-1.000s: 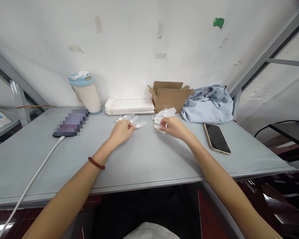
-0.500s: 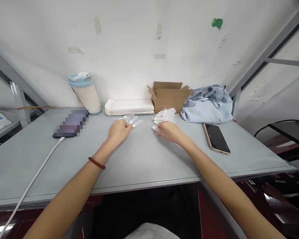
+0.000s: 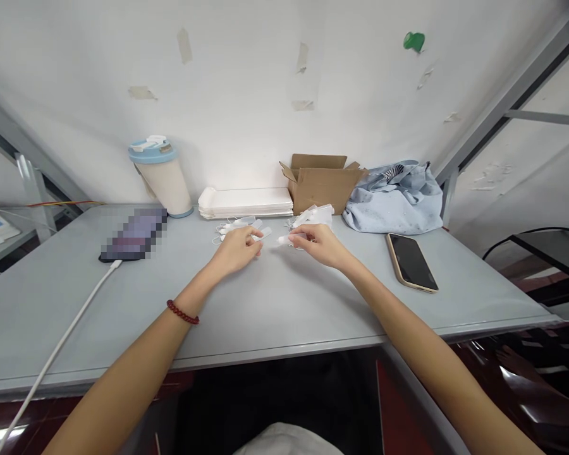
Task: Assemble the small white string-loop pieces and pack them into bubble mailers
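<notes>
The left hand (image 3: 234, 251) is low over the bench (image 3: 275, 303), back upward, its forearm slanting in from the lower left with a dark red bracelet (image 3: 183, 312) at the wrist. Its thumb and index finger are slightly parted beside the left cluster of tubes (image 3: 246, 222); whether they touch the nearest one cannot be told. The right hand (image 3: 323, 246) reaches in from the lower right, wrist bent inward, its grip a narrow pinch on a small translucent tube (image 3: 283, 240) whose white end points toward the left hand. The right pile of tubes (image 3: 317, 215) lies just behind those fingers, in front of the cardboard box (image 3: 322, 189). Half a second ago the left fingers were curled closer together and the right hand's tube was mostly covered; now its end juts clear. The left cluster has hardly shifted.
</notes>
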`<state>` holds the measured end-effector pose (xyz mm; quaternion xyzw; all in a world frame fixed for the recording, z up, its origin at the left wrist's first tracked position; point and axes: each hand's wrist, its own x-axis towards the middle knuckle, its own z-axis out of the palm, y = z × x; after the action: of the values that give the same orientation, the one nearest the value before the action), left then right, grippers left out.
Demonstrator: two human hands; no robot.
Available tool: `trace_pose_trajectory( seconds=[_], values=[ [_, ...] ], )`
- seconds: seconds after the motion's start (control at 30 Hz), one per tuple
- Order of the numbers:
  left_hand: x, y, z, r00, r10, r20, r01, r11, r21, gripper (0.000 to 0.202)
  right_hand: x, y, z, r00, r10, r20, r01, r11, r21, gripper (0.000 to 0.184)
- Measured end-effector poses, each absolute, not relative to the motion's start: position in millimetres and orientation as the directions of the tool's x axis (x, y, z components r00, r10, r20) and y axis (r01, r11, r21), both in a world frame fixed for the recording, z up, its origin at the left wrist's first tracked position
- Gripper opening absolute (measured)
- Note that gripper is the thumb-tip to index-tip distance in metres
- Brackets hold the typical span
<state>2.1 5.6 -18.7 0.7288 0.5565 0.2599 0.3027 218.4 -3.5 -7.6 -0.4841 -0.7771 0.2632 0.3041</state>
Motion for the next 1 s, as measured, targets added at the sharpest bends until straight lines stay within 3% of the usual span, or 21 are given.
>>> trace_pose_trajectory(
  seconds=[0.2, 1.0],
  values=[
    [4.2, 3.6, -18.5, 0.312, 0.949, -0.038, 0.531, -0.141, 0.835, 0.027, 215.3, -7.0, -4.2, -0.284, 0.932, 0.224, 0.512, 0.345, -0.786, 0.033],
    [1.8, 2.2, -13.2, 0.261, 0.965, -0.03, 0.323, -0.058, 0.944, 0.034, 215.4, -8.0, 0.0, -0.264, 0.949, 0.17, 0.455, 0.278, -0.846, 0.028]
  ],
)
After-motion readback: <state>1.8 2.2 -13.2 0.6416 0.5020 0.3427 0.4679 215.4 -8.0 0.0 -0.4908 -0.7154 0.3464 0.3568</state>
